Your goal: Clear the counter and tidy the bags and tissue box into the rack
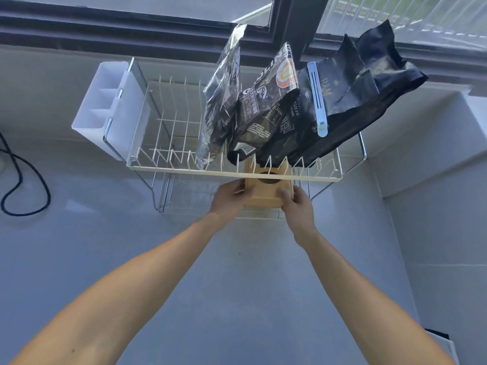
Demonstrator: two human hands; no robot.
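A black cable (23,180) (looped) lies on the grey counter (131,259) below the window (158,6).

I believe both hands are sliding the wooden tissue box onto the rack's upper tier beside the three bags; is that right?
Not quite: in the head view, both hands, left and right, hold the tissue box at the lower tier, beneath the upper tier that holds the three bags.

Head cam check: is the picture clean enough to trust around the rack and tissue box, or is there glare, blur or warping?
Head view: wide-angle warping bows the window frame and stretches the forearms; bright daylight washes out the window; the bags read sharp, with sheen on the silver bag; the tissue box sits in shade under the rack, slightly soft, as are both hands, left and right.
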